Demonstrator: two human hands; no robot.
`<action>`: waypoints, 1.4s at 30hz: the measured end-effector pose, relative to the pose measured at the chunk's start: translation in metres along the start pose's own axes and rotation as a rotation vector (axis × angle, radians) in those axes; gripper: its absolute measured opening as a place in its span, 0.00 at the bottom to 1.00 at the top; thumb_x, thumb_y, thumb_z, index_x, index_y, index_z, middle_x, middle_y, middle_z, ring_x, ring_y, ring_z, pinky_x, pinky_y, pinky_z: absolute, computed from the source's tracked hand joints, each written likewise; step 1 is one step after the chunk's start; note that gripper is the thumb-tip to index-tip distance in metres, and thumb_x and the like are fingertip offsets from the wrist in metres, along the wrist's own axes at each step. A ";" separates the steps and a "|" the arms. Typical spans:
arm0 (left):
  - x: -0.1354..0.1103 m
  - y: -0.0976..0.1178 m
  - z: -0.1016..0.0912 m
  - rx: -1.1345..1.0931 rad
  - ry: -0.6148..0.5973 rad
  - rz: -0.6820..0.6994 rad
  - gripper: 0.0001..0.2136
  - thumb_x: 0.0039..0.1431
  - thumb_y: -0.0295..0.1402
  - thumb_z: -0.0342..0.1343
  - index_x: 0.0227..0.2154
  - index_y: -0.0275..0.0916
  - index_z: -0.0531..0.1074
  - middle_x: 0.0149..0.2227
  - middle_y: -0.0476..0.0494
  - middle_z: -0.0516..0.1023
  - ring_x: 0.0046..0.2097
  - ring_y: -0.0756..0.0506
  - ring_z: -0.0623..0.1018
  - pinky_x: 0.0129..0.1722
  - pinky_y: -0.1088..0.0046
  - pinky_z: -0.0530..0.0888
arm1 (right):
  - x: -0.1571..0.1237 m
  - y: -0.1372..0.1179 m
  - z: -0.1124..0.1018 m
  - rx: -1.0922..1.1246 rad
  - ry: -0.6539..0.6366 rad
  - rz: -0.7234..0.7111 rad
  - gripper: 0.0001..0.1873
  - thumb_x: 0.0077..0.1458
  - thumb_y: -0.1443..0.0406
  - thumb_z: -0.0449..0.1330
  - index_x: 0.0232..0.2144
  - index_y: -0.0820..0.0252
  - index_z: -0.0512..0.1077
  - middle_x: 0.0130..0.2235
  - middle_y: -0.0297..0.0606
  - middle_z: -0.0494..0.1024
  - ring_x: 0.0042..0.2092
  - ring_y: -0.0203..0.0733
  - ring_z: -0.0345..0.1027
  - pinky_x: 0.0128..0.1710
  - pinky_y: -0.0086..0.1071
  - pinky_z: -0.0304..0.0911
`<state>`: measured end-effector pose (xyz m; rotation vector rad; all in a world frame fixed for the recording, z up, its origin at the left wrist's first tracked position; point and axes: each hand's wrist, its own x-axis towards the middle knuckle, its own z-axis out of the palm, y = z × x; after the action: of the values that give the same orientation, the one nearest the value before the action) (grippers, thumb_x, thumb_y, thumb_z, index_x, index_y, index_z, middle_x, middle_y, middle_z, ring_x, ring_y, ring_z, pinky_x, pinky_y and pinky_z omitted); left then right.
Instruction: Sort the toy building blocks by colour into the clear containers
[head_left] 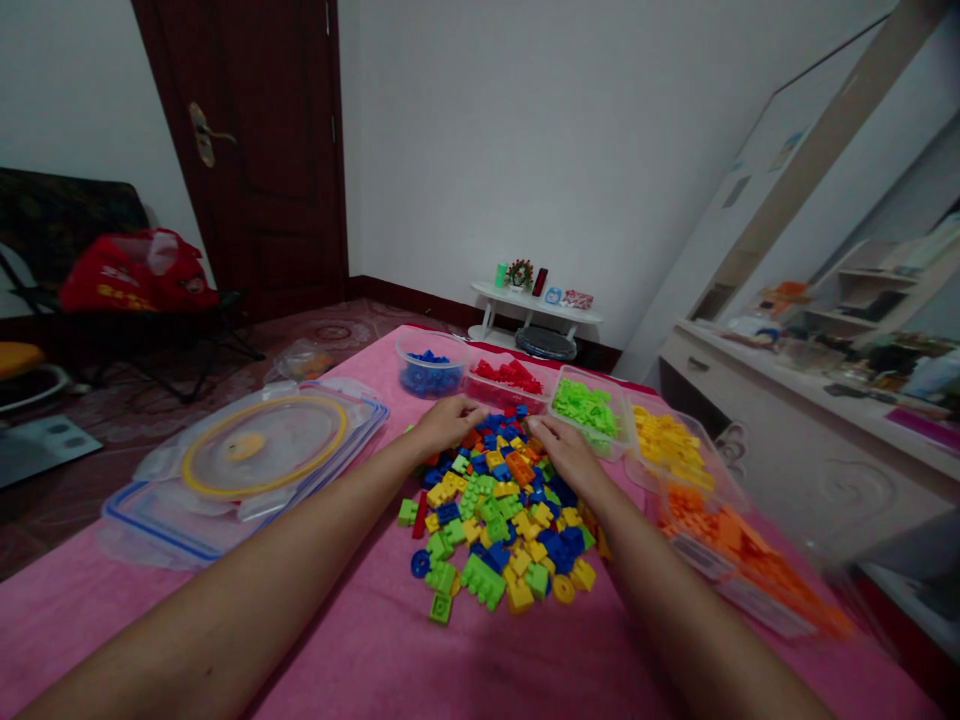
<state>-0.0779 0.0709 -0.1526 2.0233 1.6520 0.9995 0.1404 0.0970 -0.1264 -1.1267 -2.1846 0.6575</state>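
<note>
A heap of loose toy building bricks [487, 505] in green, yellow, blue, orange and red lies on the pink cloth. My left hand [448, 422] rests at the heap's far left edge, fingers bent together and pointing right. What they hold, if anything, is hidden. Across from it, my right hand [561, 445] is at the far right edge of the heap, its fingers closed and partly out of sight. A small blue brick [522, 411] shows by its fingertips. Behind the hands stand a round tub of blue bricks [429, 378] and a box of red bricks [508, 376].
Boxes of green bricks [586, 408], yellow bricks [671, 445] and orange bricks [750, 560] curve along the right side of the pink cloth [352, 640]. Stacked clear lids [262, 450] lie at the left. A low white shelf [536, 300] stands by the wall.
</note>
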 end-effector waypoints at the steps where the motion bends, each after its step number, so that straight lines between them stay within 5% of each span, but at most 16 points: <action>1: -0.001 0.001 -0.001 -0.036 0.014 -0.014 0.23 0.59 0.45 0.41 0.31 0.33 0.76 0.28 0.46 0.76 0.32 0.47 0.72 0.32 0.76 0.65 | 0.003 -0.002 0.002 -0.044 0.021 0.012 0.21 0.56 0.54 0.50 0.42 0.61 0.74 0.47 0.43 0.75 0.49 0.46 0.66 0.52 0.39 0.56; 6: -0.002 0.002 -0.003 -0.117 0.011 0.010 0.21 0.57 0.44 0.44 0.31 0.32 0.76 0.28 0.47 0.76 0.31 0.48 0.72 0.29 0.77 0.64 | 0.003 -0.021 0.000 0.071 -0.189 -0.011 0.21 0.55 0.53 0.50 0.38 0.59 0.76 0.42 0.38 0.78 0.45 0.45 0.69 0.46 0.37 0.62; 10: -0.001 0.008 -0.006 -0.061 -0.036 0.018 0.17 0.55 0.40 0.48 0.32 0.33 0.77 0.29 0.47 0.77 0.30 0.49 0.72 0.29 0.77 0.65 | -0.004 -0.031 -0.020 0.140 -0.112 -0.022 0.18 0.52 0.56 0.52 0.35 0.61 0.76 0.33 0.37 0.78 0.36 0.44 0.71 0.36 0.34 0.65; 13: -0.003 0.020 -0.014 -0.009 -0.107 0.070 0.14 0.52 0.35 0.52 0.38 0.37 0.78 0.36 0.46 0.79 0.35 0.48 0.74 0.34 0.77 0.66 | -0.010 -0.026 -0.045 -0.097 -0.095 -0.002 0.11 0.45 0.63 0.56 0.30 0.58 0.76 0.30 0.36 0.78 0.32 0.41 0.70 0.30 0.31 0.62; 16: -0.005 0.030 -0.020 0.103 -0.207 0.134 0.14 0.49 0.34 0.56 0.39 0.39 0.78 0.37 0.46 0.79 0.36 0.47 0.74 0.36 0.76 0.66 | -0.019 -0.021 -0.061 -0.361 -0.227 0.053 0.06 0.40 0.64 0.60 0.26 0.55 0.75 0.28 0.35 0.77 0.30 0.41 0.68 0.27 0.30 0.58; 22: -0.007 0.027 -0.014 0.170 -0.238 0.170 0.16 0.46 0.30 0.58 0.41 0.38 0.76 0.37 0.45 0.78 0.34 0.48 0.73 0.33 0.78 0.66 | -0.036 -0.028 -0.043 -0.552 -0.309 0.119 0.13 0.33 0.67 0.65 0.28 0.53 0.75 0.29 0.33 0.76 0.30 0.40 0.66 0.26 0.29 0.52; 30: -0.006 0.026 -0.022 0.333 -0.216 0.187 0.15 0.44 0.39 0.62 0.37 0.41 0.77 0.30 0.47 0.77 0.30 0.48 0.72 0.28 0.76 0.62 | -0.035 -0.040 -0.045 -0.585 -0.280 0.078 0.12 0.41 0.57 0.62 0.31 0.52 0.74 0.32 0.35 0.76 0.32 0.42 0.67 0.27 0.30 0.52; 36: -0.008 0.025 -0.020 0.436 -0.243 0.217 0.14 0.46 0.38 0.61 0.38 0.42 0.77 0.37 0.44 0.78 0.37 0.45 0.75 0.33 0.75 0.65 | -0.038 -0.042 -0.025 -0.613 -0.325 0.058 0.18 0.42 0.55 0.61 0.36 0.55 0.74 0.37 0.39 0.77 0.36 0.44 0.69 0.29 0.31 0.54; 42: -0.006 0.030 -0.029 0.373 -0.104 0.179 0.08 0.49 0.34 0.57 0.33 0.41 0.77 0.32 0.46 0.78 0.35 0.46 0.75 0.33 0.74 0.66 | -0.034 -0.042 -0.036 -0.335 -0.282 0.075 0.09 0.42 0.60 0.59 0.24 0.59 0.74 0.22 0.33 0.70 0.25 0.36 0.63 0.22 0.28 0.50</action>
<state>-0.0771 0.0522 -0.1145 2.4533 1.7273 0.6607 0.1584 0.0520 -0.0825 -1.3591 -2.5731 0.5180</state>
